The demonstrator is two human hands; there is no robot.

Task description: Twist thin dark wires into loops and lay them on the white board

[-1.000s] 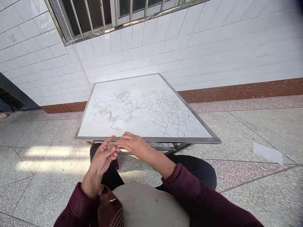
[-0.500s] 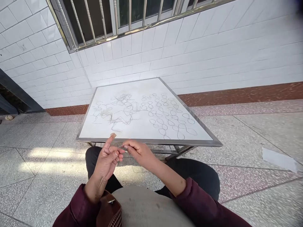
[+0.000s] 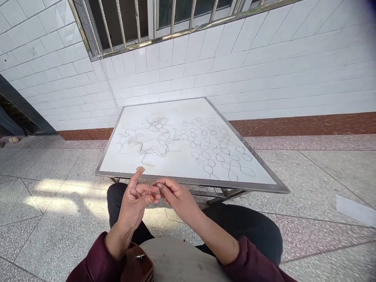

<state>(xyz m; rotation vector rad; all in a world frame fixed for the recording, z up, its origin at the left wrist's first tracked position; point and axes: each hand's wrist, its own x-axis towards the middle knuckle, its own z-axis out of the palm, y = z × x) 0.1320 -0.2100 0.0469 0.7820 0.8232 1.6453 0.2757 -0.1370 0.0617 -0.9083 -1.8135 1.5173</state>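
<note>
My left hand is raised in front of the table's near edge, index finger pointing up with a tan wrap on its tip. Thin wire shows between its other fingers, which are pinched. Close against it, my right hand pinches the same thin wire at the left hand's fingertips. On the white table top lie a loose tangle of thin bent wires at the left and several wire pieces twisted into figure-eight loops at the right.
The white table has a metal rim and stands by a tiled wall under a barred window. A brown bag rests at my lap. A white strip lies on the speckled floor at the right.
Both hands have shifted slightly right in view, and the right hand's fingertips are now closer against the left hand's fingers. The camera view has turned a little.
</note>
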